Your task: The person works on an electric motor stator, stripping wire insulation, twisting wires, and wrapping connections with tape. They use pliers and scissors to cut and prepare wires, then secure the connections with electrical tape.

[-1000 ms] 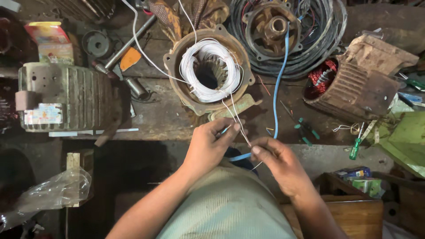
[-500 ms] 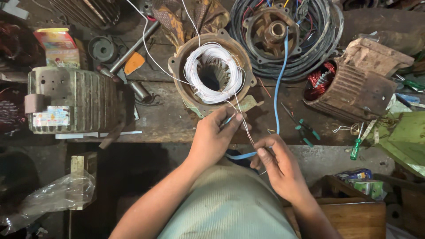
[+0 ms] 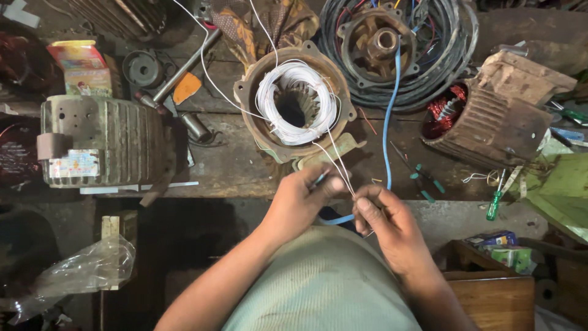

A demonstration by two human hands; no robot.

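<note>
A round motor stator (image 3: 296,101) with a white wire winding stands on the worn wooden bench (image 3: 239,165) in front of me. Thin white lead wires (image 3: 339,164) run from the winding down to my hands. My left hand (image 3: 300,202) pinches the end of a blue sleeved wire (image 3: 386,129) and the white leads between thumb and fingers. My right hand (image 3: 386,224) is closed on the same white leads just to the right, close to my chest. The two hands nearly touch.
A grey finned motor housing (image 3: 101,141) lies at the left. A rusty stator with red winding (image 3: 490,119) is at the right, a coil of black cable around an end plate (image 3: 392,46) behind. A green screwdriver (image 3: 495,202), a wooden box (image 3: 490,300) and a plastic bag (image 3: 79,273) lie nearby.
My hands have drawn a little closer together and nearer the bench edge, still working the white leads and blue wire. The head camera has shifted slightly.
</note>
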